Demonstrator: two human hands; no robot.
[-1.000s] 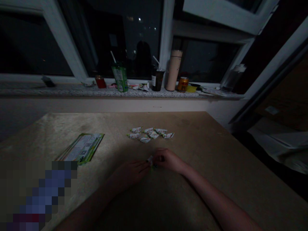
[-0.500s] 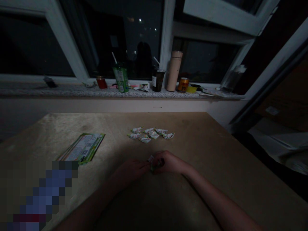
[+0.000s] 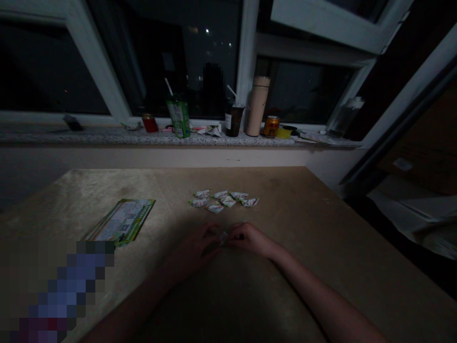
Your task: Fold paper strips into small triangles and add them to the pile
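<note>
Between my hands, at the middle of the table, is a small whitish folded paper piece (image 3: 223, 237), dim and partly hidden. My right hand (image 3: 250, 239) pinches its right side with thumb and fingers. My left hand (image 3: 200, 243) is close by on the left, its thumb and fingers apart around that end; whether it touches the piece is hard to see. Just beyond my hands lie several small folded paper pieces (image 3: 227, 201), white with print and green tips. A stack of green and white printed sheets (image 3: 125, 220) rests on the left of the table.
The brown table (image 3: 307, 205) reaches a low wall. On the stone sill (image 3: 200, 139) above stand a green cup (image 3: 178, 116), a dark cup with a straw (image 3: 233, 119), a tall pink bottle (image 3: 258, 107), an orange can (image 3: 271, 126) and a red jar (image 3: 150, 124). A pixelated patch covers the lower left.
My left hand's fingers have spread and drawn back slightly to the left from the small paper piece. The right hand keeps its pinch almost in place.
</note>
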